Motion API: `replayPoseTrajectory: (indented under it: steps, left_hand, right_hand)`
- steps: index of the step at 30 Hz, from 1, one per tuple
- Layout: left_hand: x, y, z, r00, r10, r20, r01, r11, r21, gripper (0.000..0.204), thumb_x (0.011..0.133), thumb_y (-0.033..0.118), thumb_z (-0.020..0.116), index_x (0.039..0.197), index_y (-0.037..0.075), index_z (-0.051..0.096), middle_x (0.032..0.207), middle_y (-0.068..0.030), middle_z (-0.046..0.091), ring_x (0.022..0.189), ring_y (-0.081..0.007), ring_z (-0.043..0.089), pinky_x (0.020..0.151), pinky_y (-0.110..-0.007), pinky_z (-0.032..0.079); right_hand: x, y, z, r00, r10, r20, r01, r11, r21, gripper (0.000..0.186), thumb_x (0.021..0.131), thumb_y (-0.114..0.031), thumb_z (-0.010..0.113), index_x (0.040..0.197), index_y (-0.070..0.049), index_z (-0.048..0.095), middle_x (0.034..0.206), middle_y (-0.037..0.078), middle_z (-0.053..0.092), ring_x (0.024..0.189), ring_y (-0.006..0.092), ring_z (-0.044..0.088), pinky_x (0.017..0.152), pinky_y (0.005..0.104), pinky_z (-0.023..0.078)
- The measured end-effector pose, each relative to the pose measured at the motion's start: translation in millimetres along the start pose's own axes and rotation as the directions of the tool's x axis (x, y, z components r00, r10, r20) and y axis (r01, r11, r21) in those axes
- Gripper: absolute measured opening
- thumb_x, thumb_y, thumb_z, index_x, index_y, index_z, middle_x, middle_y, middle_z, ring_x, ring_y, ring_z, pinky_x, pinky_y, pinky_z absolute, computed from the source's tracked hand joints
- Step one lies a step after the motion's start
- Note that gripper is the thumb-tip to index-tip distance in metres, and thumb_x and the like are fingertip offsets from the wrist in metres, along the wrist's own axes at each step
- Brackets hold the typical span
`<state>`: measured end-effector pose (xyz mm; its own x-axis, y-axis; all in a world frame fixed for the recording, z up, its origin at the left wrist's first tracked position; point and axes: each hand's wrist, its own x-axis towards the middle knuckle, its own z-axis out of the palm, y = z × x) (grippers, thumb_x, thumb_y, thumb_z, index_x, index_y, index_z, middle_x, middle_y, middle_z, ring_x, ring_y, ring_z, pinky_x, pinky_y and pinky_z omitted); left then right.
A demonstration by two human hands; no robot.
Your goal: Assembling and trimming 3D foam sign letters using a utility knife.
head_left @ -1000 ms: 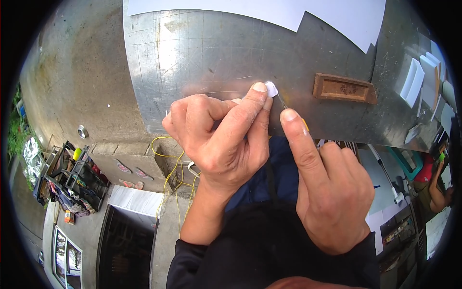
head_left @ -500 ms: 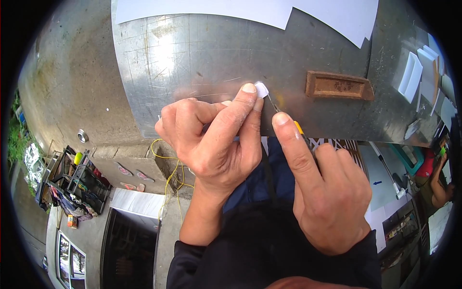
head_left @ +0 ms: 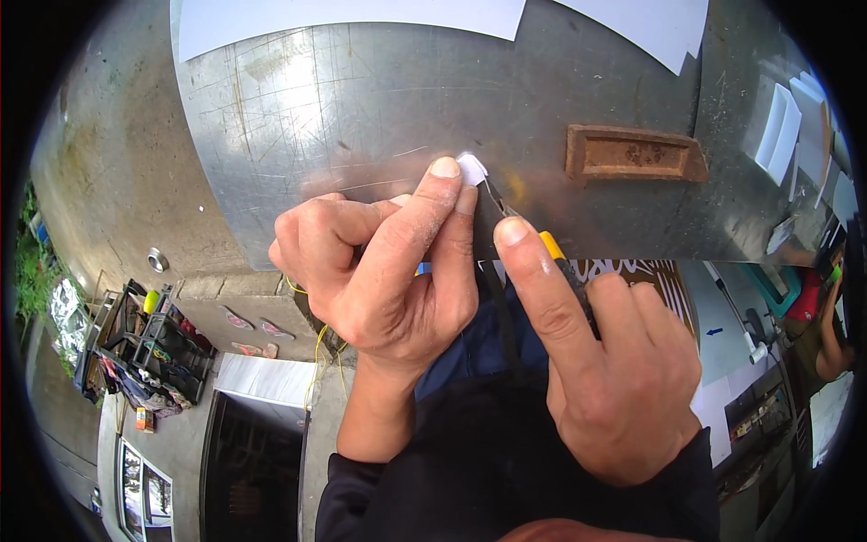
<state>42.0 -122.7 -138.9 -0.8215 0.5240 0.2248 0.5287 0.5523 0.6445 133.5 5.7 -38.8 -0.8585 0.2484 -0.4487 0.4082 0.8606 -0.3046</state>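
Observation:
A small white piece (head_left: pixel 470 170), rounded at its top edge, is pinched between the thumb and a finger of my left hand (head_left: pixel 384 271). The other fingers of that hand curl in. My right hand (head_left: pixel 619 370) is wrapped round a utility knife (head_left: pixel 553 247) with a yellow and black handle, one finger stretched along it. Its thin blade points up and left, with the tip at the right edge of the white piece. Pale dust marks both hands. Most of the knife's handle is hidden by my right hand.
Below my hands lies a scratched metal tabletop (head_left: pixel 397 99). A brown rectangular block with a recessed middle (head_left: pixel 637 155) rests on it to the right. White sheets (head_left: pixel 352 20) lie along the far side, and white strips (head_left: pixel 778 135) at the far right. Another person's arm (head_left: pixel 833 339) shows at the right edge.
Both hands have shifted slightly left in the picture, as the view itself moved. The knife has tilted a little, and more of its yellow part shows. The white piece stays pinched.

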Motion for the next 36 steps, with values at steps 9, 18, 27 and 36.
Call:
replayPoseTrajectory:
  steps: [9, 18, 27, 36]
  left_hand:
    - [0, -2, -1, 1.000, 0.024, 0.000, -0.024, 1.000, 0.004, 0.031, 0.073, 0.000, 0.089, 0.103, 0.007, 0.082, 0.072, 0.0049, 0.059, 0.073, -0.0127, 0.038, 0.067, -0.025, 0.034]
    - [0, -4, -6, 1.000, 0.017, 0.018, -0.017, 1.000, 0.022, 0.032, 0.073, 0.000, 0.089, 0.104, 0.008, 0.082, 0.074, 0.0044, 0.056, 0.074, -0.0121, 0.040, 0.065, -0.024, 0.034]
    - [0, -1, -2, 1.000, -0.013, 0.011, 0.013, 1.000, -0.008, 0.032, 0.072, 0.000, 0.087, 0.102, 0.008, 0.082, 0.074, 0.0047, 0.055, 0.075, -0.0128, 0.043, 0.069, -0.025, 0.034]
    - [1, -7, 3, 0.998, 0.045, -0.047, -0.043, 0.998, 0.040, 0.029, 0.068, 0.014, 0.092, 0.096, 0.020, 0.084, 0.072, 0.0099, 0.051, 0.068, -0.0128, 0.043, 0.061, -0.029, 0.029]
  right_hand:
    - [-1, 0, -1, 1.000, 0.002, 0.004, -0.002, 1.000, 0.001, 0.060, 0.083, -0.006, 0.070, 0.140, -0.022, 0.068, 0.071, 0.003, 0.039, 0.059, 0.0197, 0.044, 0.054, 0.0359, 0.038]
    - [-14, 10, -7, 0.999, -0.024, 0.024, 0.021, 0.992, 0.128, 0.062, 0.081, 0.000, 0.071, 0.142, -0.015, 0.065, 0.073, 0.004, 0.043, 0.060, 0.0213, 0.046, 0.055, 0.0363, 0.039]
    - [-3, 17, 8, 0.993, -0.107, -0.042, 0.112, 0.984, 0.140, 0.062, 0.082, 0.003, 0.071, 0.142, -0.012, 0.064, 0.073, 0.005, 0.047, 0.060, 0.0212, 0.047, 0.054, 0.0353, 0.039]
    - [4, 18, 11, 0.995, -0.097, -0.035, 0.101, 0.985, 0.137, 0.060, 0.085, 0.003, 0.070, 0.142, -0.012, 0.064, 0.072, 0.005, 0.046, 0.060, 0.0210, 0.046, 0.054, 0.0351, 0.039]
